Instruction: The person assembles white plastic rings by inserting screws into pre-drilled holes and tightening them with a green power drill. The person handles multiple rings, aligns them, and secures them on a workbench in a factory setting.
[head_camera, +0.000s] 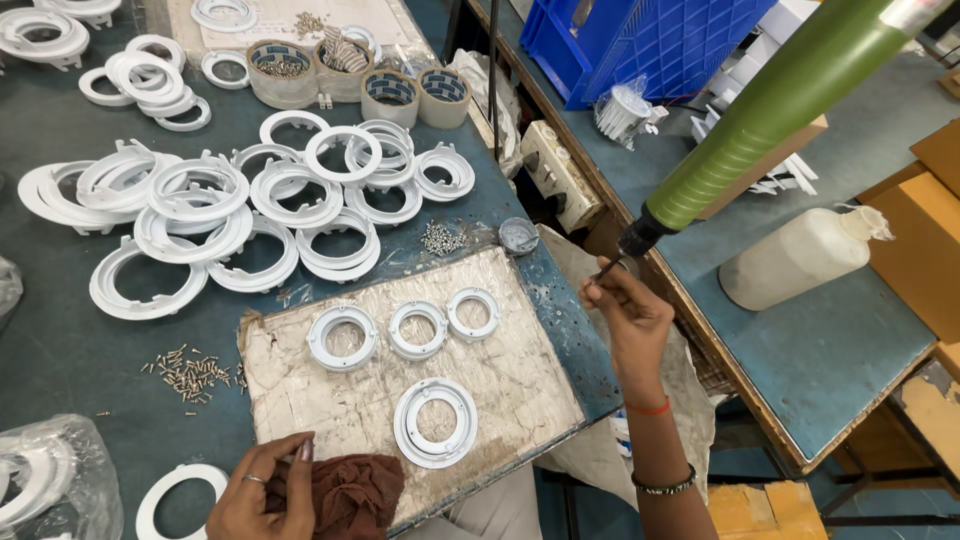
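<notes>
Right hand: the right hand is raised at the centre right of the frame, past the right edge of the work board; its fingers are pinched closed around the thin bit at the tip of the green screwdriver.
Left hand: the left hand lies at the lower left, fingers curled down on a dark red cloth at the board's lower edge; closed on the cloth or only resting, I cannot tell.
Screwdriver axis: its long body runs diagonally from the upper right corner down to the centre right, bit end pointing down and left toward the right hand; it hangs off the board, above the gap between the two tables.
On the board: three small white rings lie in a row across the middle, with one larger white ring below them, flat and apart from each other.
Progress, as a judgement: the four rings look laid out ready, and the bit is well apart from all of them, so no driving is under way on them now; whether any already carry screws is too small to tell.
Left to work: a big heap of white rings in the upper left of the blue table.
Supplies: loose screws left of the board, a smaller heap above it, and tape rolls at the top centre.
</notes>
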